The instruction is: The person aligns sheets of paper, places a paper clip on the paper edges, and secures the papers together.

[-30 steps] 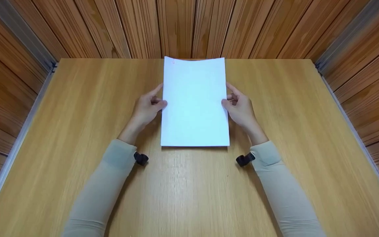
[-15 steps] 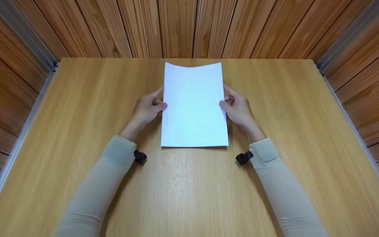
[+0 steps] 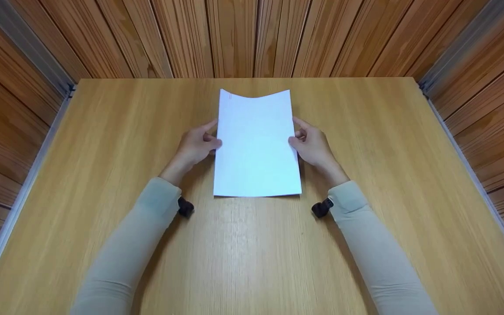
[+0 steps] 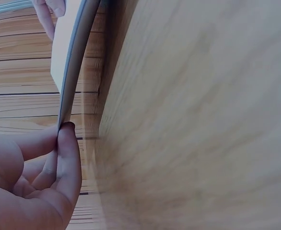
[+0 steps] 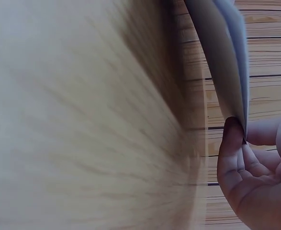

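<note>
A thin stack of white paper (image 3: 256,144) with a small reddish mark near its top left corner is held over the middle of the table. Its far edge dips in the middle and both far corners rise. My left hand (image 3: 196,143) pinches the left side, thumb on top and fingers beneath. On the opposite side my right hand (image 3: 315,143) grips the edge in the same way. In the left wrist view the paper (image 4: 68,48) curves above the tabletop between thumb and fingertips. The right wrist view shows layers separating along the edge of the paper (image 5: 226,62).
The wooden table (image 3: 252,253) spreads around the paper on all sides. Plank walls (image 3: 234,39) stand behind it and at both sides, with metal rails (image 3: 29,175) along the table's side edges. A small black camera sits on each sleeve cuff.
The paper's far edge has come nearer to the person and its dip has deepened. My right hand has shifted slightly left, bringing the paper's sides closer together. Both hands keep their grip.
</note>
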Available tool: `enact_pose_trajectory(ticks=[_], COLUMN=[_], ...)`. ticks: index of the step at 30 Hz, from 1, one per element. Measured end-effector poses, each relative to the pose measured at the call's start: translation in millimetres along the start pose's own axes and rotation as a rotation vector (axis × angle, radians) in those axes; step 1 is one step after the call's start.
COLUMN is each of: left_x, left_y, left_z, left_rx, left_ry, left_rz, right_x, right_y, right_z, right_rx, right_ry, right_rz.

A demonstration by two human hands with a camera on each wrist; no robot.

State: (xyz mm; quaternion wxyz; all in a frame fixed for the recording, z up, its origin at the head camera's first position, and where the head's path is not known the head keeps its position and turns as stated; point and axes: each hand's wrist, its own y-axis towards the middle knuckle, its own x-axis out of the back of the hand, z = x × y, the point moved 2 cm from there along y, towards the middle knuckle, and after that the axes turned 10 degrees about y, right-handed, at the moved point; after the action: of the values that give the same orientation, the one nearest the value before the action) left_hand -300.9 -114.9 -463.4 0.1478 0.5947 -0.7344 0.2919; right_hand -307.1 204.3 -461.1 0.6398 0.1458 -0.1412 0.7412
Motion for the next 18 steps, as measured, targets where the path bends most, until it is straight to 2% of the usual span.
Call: enact_pose_trajectory(ticks=[18], left_x=[-1.2], left_y=[4.2], left_z=[2.6], left_rx=[0.008], left_ry=[0.04], left_rz=[0.06], right_x=[-4.5], right_y=[4.8], right_z=[-1.4], right_rx=[-0.034], right_ry=[-0.037], right_rz=[0.039])
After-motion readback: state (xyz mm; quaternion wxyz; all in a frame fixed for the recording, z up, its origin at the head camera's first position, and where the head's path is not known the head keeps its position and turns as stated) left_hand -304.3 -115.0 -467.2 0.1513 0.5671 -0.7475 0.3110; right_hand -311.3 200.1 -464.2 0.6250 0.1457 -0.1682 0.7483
